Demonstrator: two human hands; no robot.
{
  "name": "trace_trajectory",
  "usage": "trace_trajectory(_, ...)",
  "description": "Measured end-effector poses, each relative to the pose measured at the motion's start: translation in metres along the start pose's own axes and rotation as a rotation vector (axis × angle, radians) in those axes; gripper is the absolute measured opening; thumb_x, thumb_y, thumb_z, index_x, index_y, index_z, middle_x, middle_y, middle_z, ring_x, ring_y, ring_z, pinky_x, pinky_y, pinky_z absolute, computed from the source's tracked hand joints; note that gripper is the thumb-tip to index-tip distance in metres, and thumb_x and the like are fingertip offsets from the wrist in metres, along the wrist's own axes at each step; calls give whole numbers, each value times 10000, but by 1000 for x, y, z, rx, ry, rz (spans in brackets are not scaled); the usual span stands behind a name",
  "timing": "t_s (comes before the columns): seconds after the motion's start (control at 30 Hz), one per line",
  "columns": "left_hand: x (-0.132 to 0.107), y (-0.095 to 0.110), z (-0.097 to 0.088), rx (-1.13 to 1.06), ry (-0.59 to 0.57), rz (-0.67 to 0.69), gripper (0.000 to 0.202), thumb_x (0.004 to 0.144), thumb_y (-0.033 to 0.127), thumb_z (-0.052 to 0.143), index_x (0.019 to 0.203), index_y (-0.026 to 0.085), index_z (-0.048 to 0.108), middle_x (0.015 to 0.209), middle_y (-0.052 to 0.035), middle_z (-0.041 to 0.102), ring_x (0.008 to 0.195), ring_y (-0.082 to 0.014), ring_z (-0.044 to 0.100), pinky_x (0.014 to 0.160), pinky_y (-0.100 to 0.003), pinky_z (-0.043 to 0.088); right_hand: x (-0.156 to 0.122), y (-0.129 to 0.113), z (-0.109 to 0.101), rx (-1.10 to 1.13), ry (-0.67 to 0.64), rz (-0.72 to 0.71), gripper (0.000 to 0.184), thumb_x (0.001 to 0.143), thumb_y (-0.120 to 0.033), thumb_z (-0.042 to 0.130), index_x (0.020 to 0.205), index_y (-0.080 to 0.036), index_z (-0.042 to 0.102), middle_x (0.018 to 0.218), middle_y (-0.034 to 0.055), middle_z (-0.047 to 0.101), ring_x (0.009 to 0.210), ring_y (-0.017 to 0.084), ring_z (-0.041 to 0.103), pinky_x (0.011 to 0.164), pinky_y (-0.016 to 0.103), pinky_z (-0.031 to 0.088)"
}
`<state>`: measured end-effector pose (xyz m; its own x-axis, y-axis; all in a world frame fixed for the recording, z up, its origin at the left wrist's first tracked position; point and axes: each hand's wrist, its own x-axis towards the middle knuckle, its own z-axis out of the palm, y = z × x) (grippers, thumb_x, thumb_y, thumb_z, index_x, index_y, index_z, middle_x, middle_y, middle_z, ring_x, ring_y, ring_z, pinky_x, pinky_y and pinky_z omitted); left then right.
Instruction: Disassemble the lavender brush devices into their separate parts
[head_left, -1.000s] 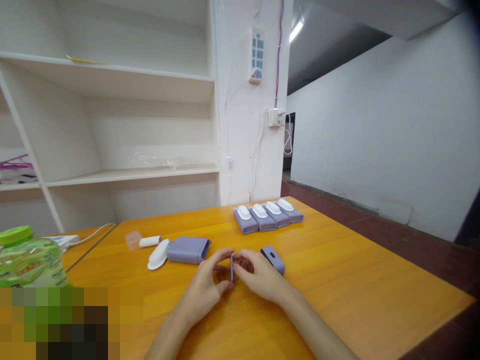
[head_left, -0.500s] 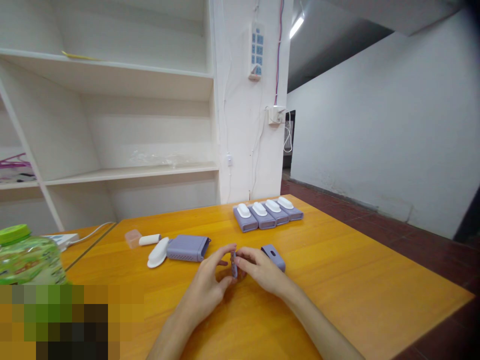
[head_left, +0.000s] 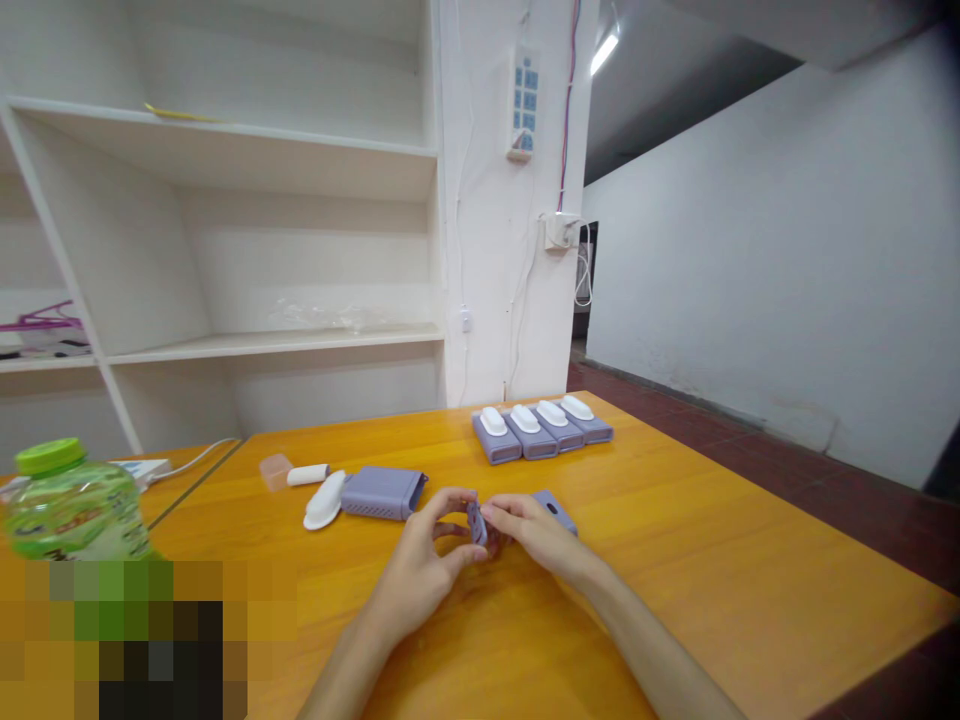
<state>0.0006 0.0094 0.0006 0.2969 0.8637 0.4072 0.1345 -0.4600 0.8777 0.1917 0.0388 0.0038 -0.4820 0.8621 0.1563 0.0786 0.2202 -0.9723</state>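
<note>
The left hand (head_left: 429, 556) and the right hand (head_left: 537, 528) meet low over the orange table (head_left: 720, 560), and both pinch the same small purple piece (head_left: 475, 521). The thumb and fingertips of each hand close on it from opposite sides. The piece is held just above the tabletop, near the middle of the near half; it looks like a thin flat plate held on edge, though it is too small here to make out its shape with any certainty. Both forearms come in from the bottom edge of the view.

Just behind the right hand lies a purple part (head_left: 559, 506) flat on the wood, partly hidden by the knuckles. To the left of the left hand sits a purple casing (head_left: 381, 493), its open end turned toward the hands, and a white cap (head_left: 323, 503) lies against its far end. Beyond those lie a short white cylinder (head_left: 307, 474) and a small clear cup (head_left: 274, 470) — close to each other, near the table's back edge.

Further back, a row of four purple units (head_left: 541, 432) with white tops stands side by side, touching. A green-capped bottle (head_left: 73, 500) rises at the left edge. White shelves (head_left: 270, 345) stand behind the table.
</note>
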Motion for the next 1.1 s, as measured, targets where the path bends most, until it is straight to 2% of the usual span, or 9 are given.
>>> trace_trajectory(0.23,0,5,2,-104,-8,-22,385,828,204,716,1176,254,558,1166,-51,648,1114,-223,618,953,-374,521,3,4,2,-120,49,0,584,898,-708,458,767,-166,631,645,10,607,606,157,557,614,285,453)
trace_trajectory(0.33,0,4,2,-130,-14,-58,400,854,258,701,1219,258,537,1191,-64,645,1100,-219,623,971,-380,509,1,5,6,-202,106,-24,506,972,-604,407,818,-177,631,687,11,616,627,160,551,608,278,435)
trace_trajectory(0.47,1,-1,0,-115,-39,-93,426,885,320,669,1296,264,572,1309,-85,622,1164,-238,595,1013,-393,484,-8,0,13,-350,215,-88,341,1013,-449,428,884,-204,627,848,33,661,785,179,574,709,289,400)
trace_trajectory(0.6,4,-1,-2,-211,-82,-113,363,914,397,625,1235,229,638,1301,-109,638,1171,-275,599,917,-383,541,-15,-10,18,-580,257,-162,216,1018,-337,440,968,-213,610,873,30,684,799,181,605,716,283,385)
trace_trajectory(0.8,7,-2,-5,-408,-62,-192,369,912,456,620,1175,198,600,1147,-107,681,990,-239,669,808,-372,583,-15,-11,18,-616,244,-254,150,983,-286,521,1076,-226,622,846,7,665,748,169,593,680,260,398)
trace_trajectory(1.1,9,-2,-2,-415,-45,-294,437,867,583,615,1055,191,568,808,-37,687,710,-169,693,681,-294,562,-15,-8,18,-676,250,-293,191,958,-249,565,1135,-212,626,906,30,677,796,181,607,727,281,425)
